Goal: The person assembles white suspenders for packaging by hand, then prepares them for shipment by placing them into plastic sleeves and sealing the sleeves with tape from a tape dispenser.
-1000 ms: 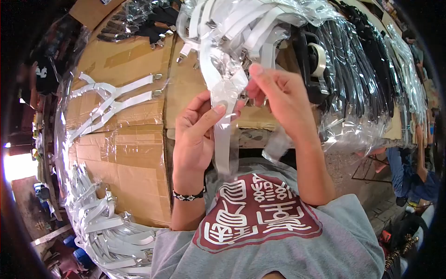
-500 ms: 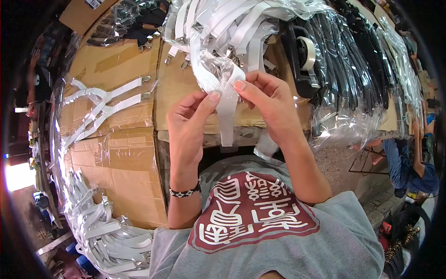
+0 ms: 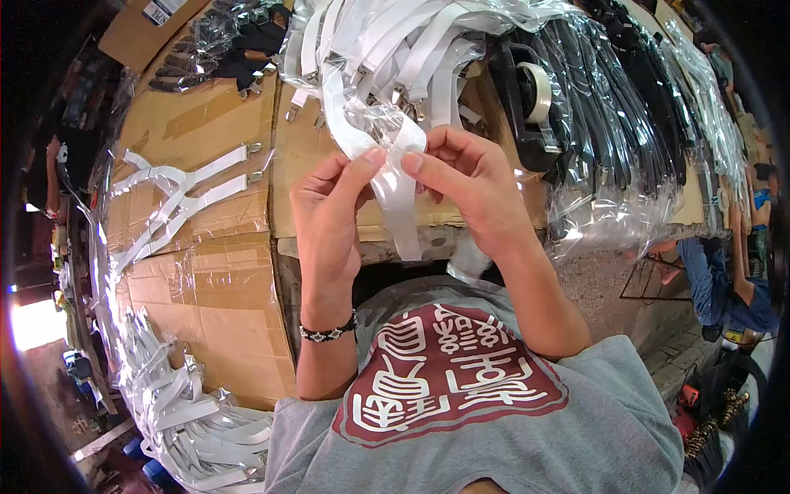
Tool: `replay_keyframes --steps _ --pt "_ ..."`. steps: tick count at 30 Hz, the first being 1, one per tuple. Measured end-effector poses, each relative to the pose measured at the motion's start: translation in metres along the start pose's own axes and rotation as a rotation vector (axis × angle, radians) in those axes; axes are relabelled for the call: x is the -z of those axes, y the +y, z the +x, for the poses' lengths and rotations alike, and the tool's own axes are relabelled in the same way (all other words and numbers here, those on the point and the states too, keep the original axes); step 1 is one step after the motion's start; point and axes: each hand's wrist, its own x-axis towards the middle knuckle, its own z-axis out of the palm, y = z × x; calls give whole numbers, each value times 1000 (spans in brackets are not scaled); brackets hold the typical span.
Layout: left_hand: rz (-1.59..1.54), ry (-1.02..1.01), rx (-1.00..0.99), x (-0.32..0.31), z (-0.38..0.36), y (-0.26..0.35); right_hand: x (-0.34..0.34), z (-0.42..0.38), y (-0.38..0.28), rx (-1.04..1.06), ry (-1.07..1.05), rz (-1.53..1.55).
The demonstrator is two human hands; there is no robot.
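Between my hands is a pair of white suspenders (image 3: 400, 216) in clear plastic wrap, its straps looping up at the top and one end hanging below my fingers. My left hand (image 3: 333, 206) pinches its left side between thumb and fingers. On the other side, my right hand (image 3: 473, 185) pinches it the same way, thumb on top. Both thumbs lie close together near the place where the straps meet. Just beyond my fingers is a heap of bagged white suspenders (image 3: 444, 41) with metal clips.
A black tape dispenser (image 3: 514, 99) with a tape roll (image 3: 539, 92) stands at the right, beside bagged black suspenders (image 3: 613, 107). White suspenders (image 3: 177, 185) lie on the cardboard (image 3: 222, 288) at left; more white ones (image 3: 185, 420) are piled lower left. Another person (image 3: 732, 284) is at far right.
Both hands have shifted slightly left in view, still pinching the suspenders. The hanging end now slants a little to the right.
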Motion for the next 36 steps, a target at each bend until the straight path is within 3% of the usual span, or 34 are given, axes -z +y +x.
replay_keyframes --steps 36 --pt "51 -4 -8 -1 -7 -17 8 -9 5 -36 44 -66"
